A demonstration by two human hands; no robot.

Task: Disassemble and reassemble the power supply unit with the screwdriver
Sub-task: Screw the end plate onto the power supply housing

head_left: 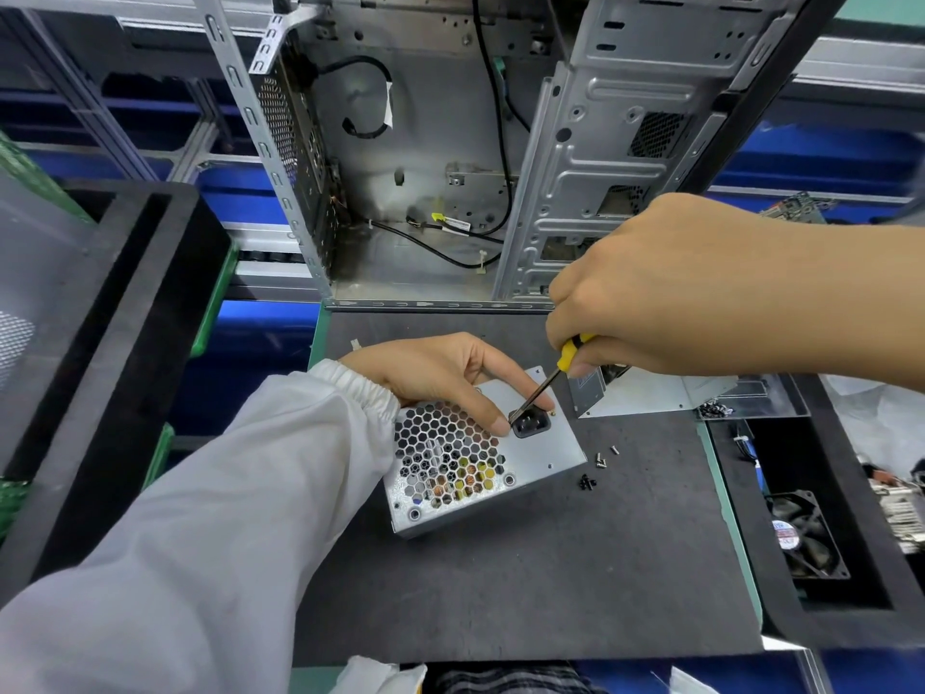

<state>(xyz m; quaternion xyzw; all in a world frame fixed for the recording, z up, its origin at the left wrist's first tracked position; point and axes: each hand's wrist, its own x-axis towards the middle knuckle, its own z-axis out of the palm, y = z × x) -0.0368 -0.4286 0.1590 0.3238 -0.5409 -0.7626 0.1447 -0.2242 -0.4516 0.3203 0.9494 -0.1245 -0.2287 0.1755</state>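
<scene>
The power supply (480, 458) stood on the dark mat (525, 568) of the desk, honeycomb grille and black socket (529, 424) facing up. The left hand (440, 375) steadied it, fingers curled over the top edge and one fingertip beside the socket. The right hand (665, 288) had its grip closed round the yellow handle of the screwdriver (550, 378), whose tip met the socket's upper edge, near a small screw at the corner.

Loose screws (598, 468) lay on the mat just right of the unit, and a detached metal panel (650, 393) lay behind it, so some fasteners and a cover appeared to be off already. Whether this screw was coming out or going back in could not be told. The unit was still outside the open computer case (450, 142) behind, so refitting looked unfinished.
</scene>
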